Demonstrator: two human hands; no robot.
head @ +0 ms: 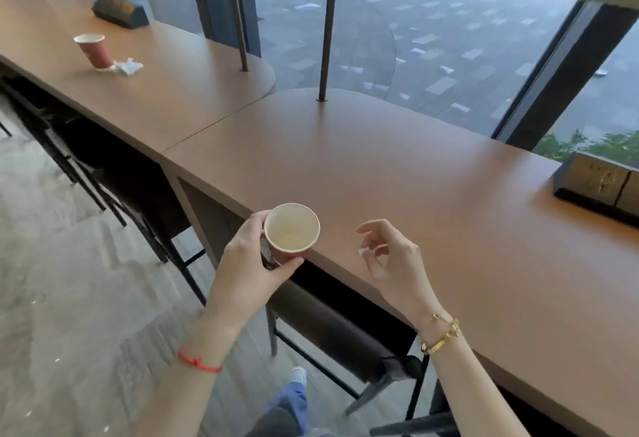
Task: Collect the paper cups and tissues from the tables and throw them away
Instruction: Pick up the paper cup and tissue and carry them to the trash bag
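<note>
At table edge, cup (292, 234) in left grip (249, 257)

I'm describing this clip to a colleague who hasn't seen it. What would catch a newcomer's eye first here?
First, the red paper cup that the left hand grips at the near edge of the brown table, with the right hand hovering beside it, fingers loosely curled. Next, the second red cup far left on the adjoining table, a crumpled tissue lying beside it.
</note>
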